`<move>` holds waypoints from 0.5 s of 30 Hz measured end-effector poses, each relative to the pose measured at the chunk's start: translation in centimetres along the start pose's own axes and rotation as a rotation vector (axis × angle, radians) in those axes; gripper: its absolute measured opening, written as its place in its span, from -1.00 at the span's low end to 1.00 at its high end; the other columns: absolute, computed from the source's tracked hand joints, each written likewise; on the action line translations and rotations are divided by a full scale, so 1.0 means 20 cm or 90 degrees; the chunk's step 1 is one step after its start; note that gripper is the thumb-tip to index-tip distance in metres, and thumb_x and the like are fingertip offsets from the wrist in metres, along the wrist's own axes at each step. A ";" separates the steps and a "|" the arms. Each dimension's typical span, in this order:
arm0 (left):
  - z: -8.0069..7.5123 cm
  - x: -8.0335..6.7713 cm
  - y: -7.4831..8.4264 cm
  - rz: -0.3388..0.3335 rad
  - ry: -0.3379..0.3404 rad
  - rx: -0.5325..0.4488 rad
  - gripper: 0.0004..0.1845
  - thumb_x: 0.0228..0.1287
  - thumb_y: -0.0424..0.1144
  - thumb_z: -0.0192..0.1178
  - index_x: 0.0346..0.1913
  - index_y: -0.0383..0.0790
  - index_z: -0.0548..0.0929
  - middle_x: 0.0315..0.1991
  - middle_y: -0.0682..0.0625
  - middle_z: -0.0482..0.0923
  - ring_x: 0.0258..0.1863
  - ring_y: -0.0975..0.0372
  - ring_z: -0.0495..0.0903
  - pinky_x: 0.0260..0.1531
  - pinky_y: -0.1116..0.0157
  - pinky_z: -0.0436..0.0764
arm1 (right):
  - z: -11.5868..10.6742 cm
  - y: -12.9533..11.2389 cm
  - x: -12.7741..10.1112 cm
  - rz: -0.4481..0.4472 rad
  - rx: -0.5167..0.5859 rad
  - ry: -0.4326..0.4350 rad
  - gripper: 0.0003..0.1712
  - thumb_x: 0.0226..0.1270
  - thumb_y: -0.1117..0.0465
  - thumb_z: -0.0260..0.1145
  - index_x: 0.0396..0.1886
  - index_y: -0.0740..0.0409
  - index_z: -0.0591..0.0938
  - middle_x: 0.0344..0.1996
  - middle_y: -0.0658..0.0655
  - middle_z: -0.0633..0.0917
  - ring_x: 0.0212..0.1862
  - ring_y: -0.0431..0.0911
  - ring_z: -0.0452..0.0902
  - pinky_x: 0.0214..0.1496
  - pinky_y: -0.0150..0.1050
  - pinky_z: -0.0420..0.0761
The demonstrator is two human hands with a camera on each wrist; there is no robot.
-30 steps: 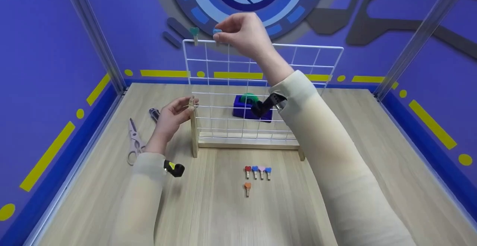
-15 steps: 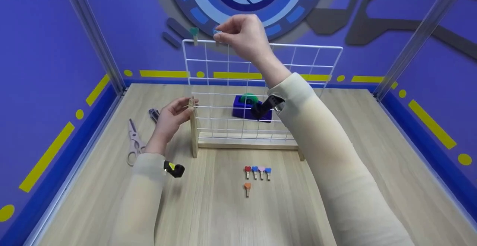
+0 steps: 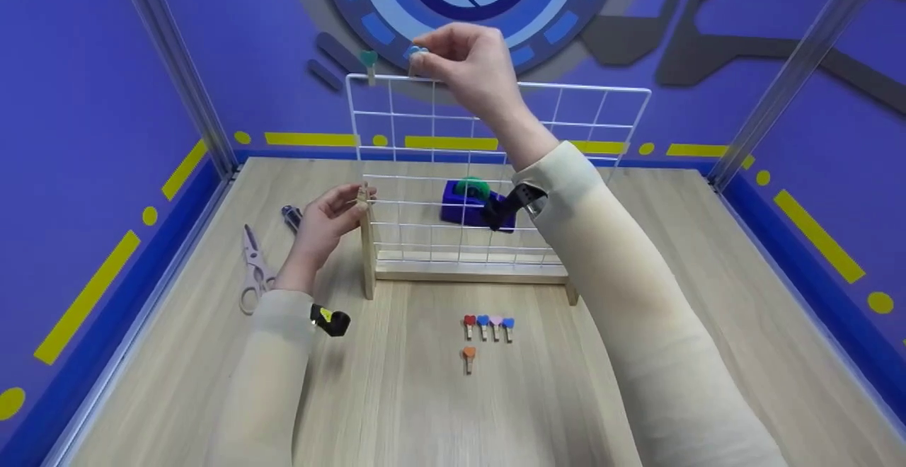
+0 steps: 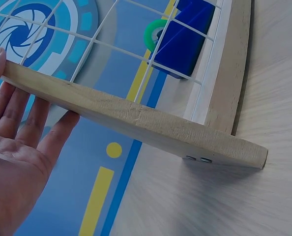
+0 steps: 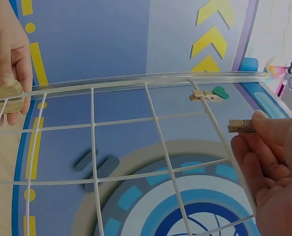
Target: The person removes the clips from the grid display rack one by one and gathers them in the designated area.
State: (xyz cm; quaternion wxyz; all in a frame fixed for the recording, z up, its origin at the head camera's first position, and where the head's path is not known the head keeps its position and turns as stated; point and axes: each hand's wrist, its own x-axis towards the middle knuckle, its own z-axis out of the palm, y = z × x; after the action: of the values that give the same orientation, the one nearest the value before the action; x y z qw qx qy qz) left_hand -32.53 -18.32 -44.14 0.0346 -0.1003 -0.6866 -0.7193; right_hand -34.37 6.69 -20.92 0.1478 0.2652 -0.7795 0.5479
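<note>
My right hand (image 3: 476,64) pinches a small wooden clothespin (image 5: 242,126) topped by a light blue heart (image 3: 417,50). Its free end is right by the top wire of the white grid panel (image 3: 585,88). A clothespin with a green heart (image 3: 369,59) is clipped on that wire near the left corner. My left hand (image 3: 327,225) grips the upper end of the stand's left wooden post (image 4: 136,115), thumb on one side and fingers on the other. Before the stand lie several clothespins in a row, among them a red-heart clothespin (image 3: 470,327), with an orange-heart clothespin (image 3: 469,359) nearer me.
Behind the grid sits a blue tape dispenser (image 3: 453,209) with a green roll. Scissors (image 3: 255,269) lie left of my left forearm, beside a dark cylindrical object (image 3: 291,217) partly hidden by the hand. Printed blue wall panels (image 3: 92,99) enclose the table on three sides.
My right hand has risen slightly with the light blue clothespin, which now sits a little higher against the top wire. The left hand has stayed on the post.
</note>
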 end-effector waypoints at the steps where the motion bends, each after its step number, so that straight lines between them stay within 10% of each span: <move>1: 0.00 0.00 0.00 0.000 0.000 -0.001 -0.50 0.47 -0.41 0.21 0.41 -0.35 0.45 0.34 -0.13 0.60 0.34 0.09 0.57 0.16 0.36 0.69 | 0.00 0.00 0.00 -0.014 0.012 -0.001 -0.78 0.41 0.21 0.41 -0.02 0.19 0.75 -0.11 0.14 0.81 -0.13 -0.16 0.72 0.03 -0.37 0.70; 15: 0.00 0.01 -0.01 0.001 0.006 -0.005 -0.52 0.47 -0.41 0.20 0.40 -0.34 0.46 0.34 -0.15 0.59 0.17 0.38 0.65 0.15 0.38 0.69 | -0.02 0.03 -0.19 -0.128 0.133 -0.074 -0.80 0.40 0.40 0.36 -0.03 0.35 0.70 -0.24 0.14 0.80 -0.22 -0.09 0.81 0.04 -0.17 0.79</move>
State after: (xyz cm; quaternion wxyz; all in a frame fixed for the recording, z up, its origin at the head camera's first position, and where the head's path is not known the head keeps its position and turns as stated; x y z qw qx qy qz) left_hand -32.67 -18.26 -44.32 0.0379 -0.0974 -0.6835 -0.7224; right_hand -31.64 8.14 -23.32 0.1278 0.3872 -0.6950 0.5922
